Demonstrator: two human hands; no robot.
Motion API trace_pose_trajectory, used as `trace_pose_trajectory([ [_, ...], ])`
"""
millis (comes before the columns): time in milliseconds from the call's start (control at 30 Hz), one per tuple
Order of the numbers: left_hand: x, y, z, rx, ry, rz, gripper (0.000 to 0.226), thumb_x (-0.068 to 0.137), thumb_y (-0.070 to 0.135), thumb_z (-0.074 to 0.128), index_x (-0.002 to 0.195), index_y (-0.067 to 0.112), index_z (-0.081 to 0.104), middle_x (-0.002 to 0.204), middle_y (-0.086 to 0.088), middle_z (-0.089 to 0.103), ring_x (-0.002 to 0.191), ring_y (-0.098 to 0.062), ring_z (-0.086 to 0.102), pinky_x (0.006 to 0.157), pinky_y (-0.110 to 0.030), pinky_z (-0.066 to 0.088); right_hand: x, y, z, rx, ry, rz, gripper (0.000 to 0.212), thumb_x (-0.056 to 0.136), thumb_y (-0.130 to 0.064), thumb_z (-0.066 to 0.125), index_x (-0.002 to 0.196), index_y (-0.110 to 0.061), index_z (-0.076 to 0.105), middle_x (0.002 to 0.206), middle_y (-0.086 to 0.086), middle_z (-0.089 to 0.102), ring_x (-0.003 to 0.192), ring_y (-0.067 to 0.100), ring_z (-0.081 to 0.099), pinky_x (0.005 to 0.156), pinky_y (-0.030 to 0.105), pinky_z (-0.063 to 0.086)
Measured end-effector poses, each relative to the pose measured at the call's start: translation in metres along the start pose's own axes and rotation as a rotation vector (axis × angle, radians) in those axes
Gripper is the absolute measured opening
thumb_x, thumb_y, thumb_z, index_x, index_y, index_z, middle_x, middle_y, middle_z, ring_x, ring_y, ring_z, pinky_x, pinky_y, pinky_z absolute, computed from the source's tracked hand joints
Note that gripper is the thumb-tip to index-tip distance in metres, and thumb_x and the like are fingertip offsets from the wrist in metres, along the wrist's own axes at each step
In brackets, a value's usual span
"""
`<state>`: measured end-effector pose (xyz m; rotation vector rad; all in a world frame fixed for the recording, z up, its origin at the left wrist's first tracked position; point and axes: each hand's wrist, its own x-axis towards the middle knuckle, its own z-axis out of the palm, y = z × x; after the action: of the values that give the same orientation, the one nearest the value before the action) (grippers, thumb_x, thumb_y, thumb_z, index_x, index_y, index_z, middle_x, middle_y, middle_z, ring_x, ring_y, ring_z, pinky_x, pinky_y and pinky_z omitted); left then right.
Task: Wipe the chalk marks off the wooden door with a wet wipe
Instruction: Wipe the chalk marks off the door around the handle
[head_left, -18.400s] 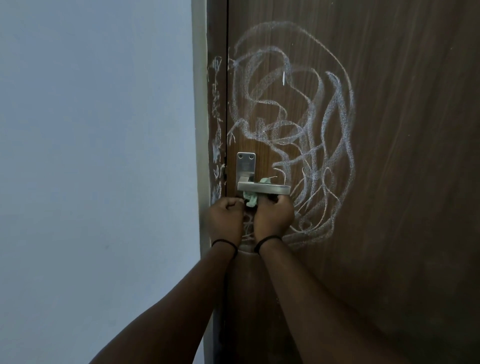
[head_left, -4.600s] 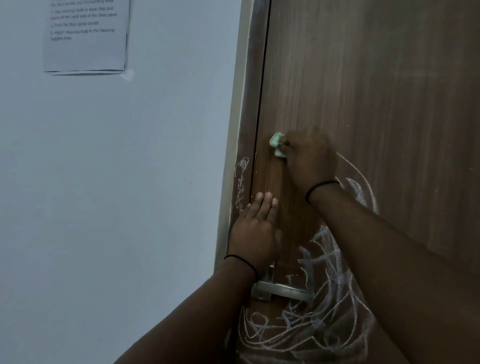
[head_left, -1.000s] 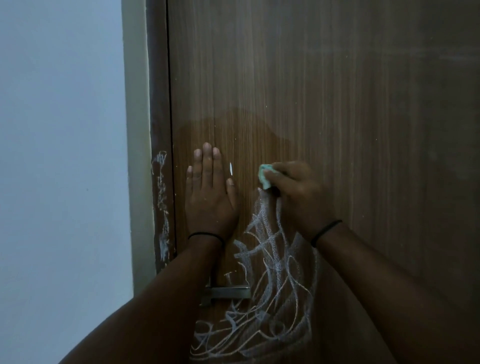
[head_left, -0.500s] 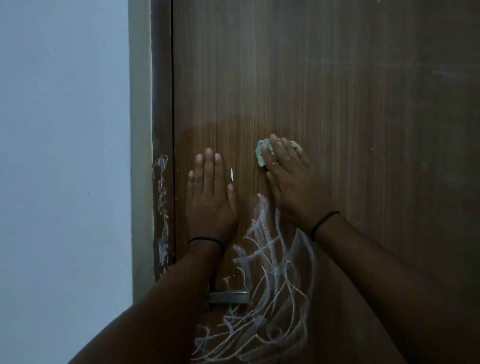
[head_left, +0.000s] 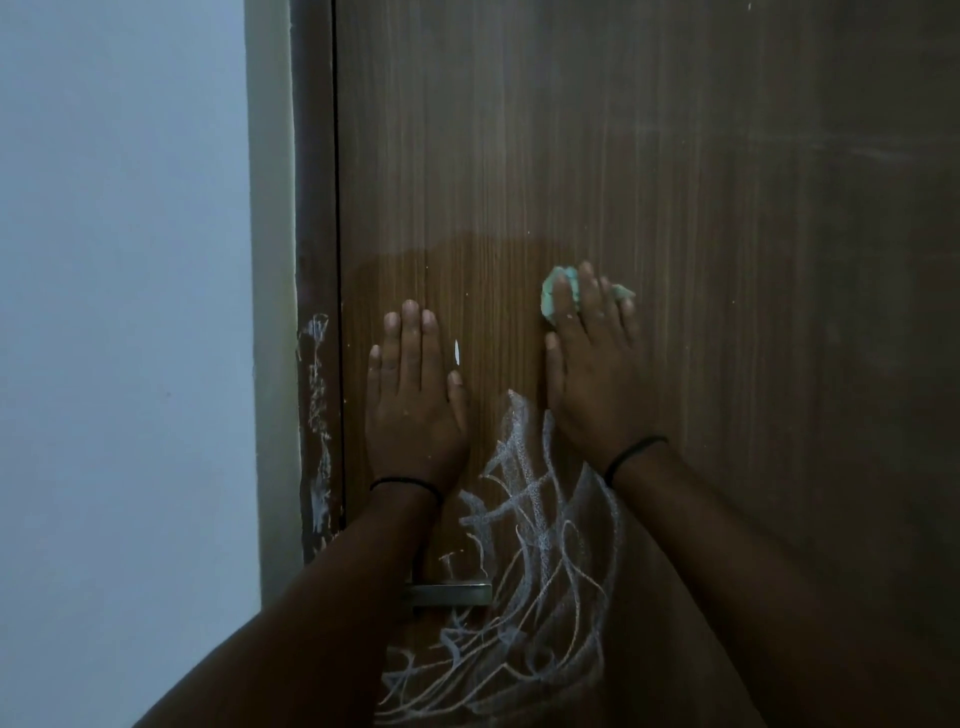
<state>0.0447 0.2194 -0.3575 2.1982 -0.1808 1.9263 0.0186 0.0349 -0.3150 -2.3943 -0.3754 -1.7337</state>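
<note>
Since before, right hand (head_left: 592, 364) flattened, pressing wipe (head_left: 558, 299) against door (head_left: 675, 182); left hand (head_left: 413, 400) flat.

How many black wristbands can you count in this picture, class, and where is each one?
2. One black band circles the wrist of the left hand, which lies flat on the door. The other circles the wrist of the right hand, which presses the wipe.

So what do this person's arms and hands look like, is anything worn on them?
Both forearms are bare, with no sleeves in view. The left hand and the right hand wear no gloves. Each wrist carries a thin black band: the left wrist band and the right wrist band. No rings or watch show.
</note>
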Motion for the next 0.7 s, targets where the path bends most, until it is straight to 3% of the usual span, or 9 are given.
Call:
trace_pose_trajectory([
  [200,-0.001,0.000,-0.002,-0.020,-0.020,-0.004,0.061,0.102,0.030,0.031,0.156,0.009,0.013,0.165,-0.010,0.008,0.153,-0.022,0.001,0.124,-0.041,0.005,-0.063,-0.022,0.019,0.018,-0.105,-0.044,0.056,0.105,-0.034,0.016,0.157,-0.013,0.009,0.165,0.009,0.004,0.153,0.022,0.000,0.124,0.043,0.006],
  [267,-0.001,0.000,-0.003,-0.019,-0.020,0.000,0.061,0.102,0.029,0.032,0.156,0.008,0.014,0.165,-0.011,0.008,0.153,-0.023,0.002,0.124,-0.041,0.005,-0.065,-0.031,0.022,0.039,-0.116,-0.037,0.056,0.105,-0.032,0.020,0.157,-0.013,0.010,0.165,0.009,0.005,0.153,0.022,0.000,0.124,0.043,0.005],
  [400,0.000,0.001,-0.003,-0.028,-0.004,0.004,0.060,0.102,0.026,0.033,0.156,0.007,0.016,0.165,-0.012,0.010,0.153,-0.024,0.004,0.124,-0.040,0.006,-0.085,-0.026,0.026,-0.056,-0.161,-0.195,0.055,0.105,-0.032,0.026,0.157,-0.015,0.014,0.164,0.008,0.011,0.153,0.021,0.006,0.124,0.047,0.011],
  [533,-0.001,0.001,-0.001,-0.034,0.013,0.005,0.059,0.102,0.024,0.034,0.156,0.008,0.017,0.164,-0.011,0.012,0.153,-0.024,0.005,0.124,-0.041,0.007,-0.100,0.002,0.018,-0.079,-0.154,-0.065,0.056,0.104,-0.033,0.023,0.157,-0.017,0.015,0.164,0.007,0.014,0.152,0.021,0.010,0.122,0.051,0.017],
  [700,-0.001,0.000,0.001,-0.026,0.011,0.002,0.059,0.103,0.027,0.030,0.157,0.010,0.012,0.165,-0.010,0.008,0.153,-0.022,0.001,0.124,-0.040,0.005,-0.091,-0.013,0.023,-0.038,-0.143,-0.057,0.056,0.105,-0.034,0.024,0.157,-0.016,0.011,0.164,0.008,0.009,0.153,0.022,0.004,0.124,0.046,0.007],
])
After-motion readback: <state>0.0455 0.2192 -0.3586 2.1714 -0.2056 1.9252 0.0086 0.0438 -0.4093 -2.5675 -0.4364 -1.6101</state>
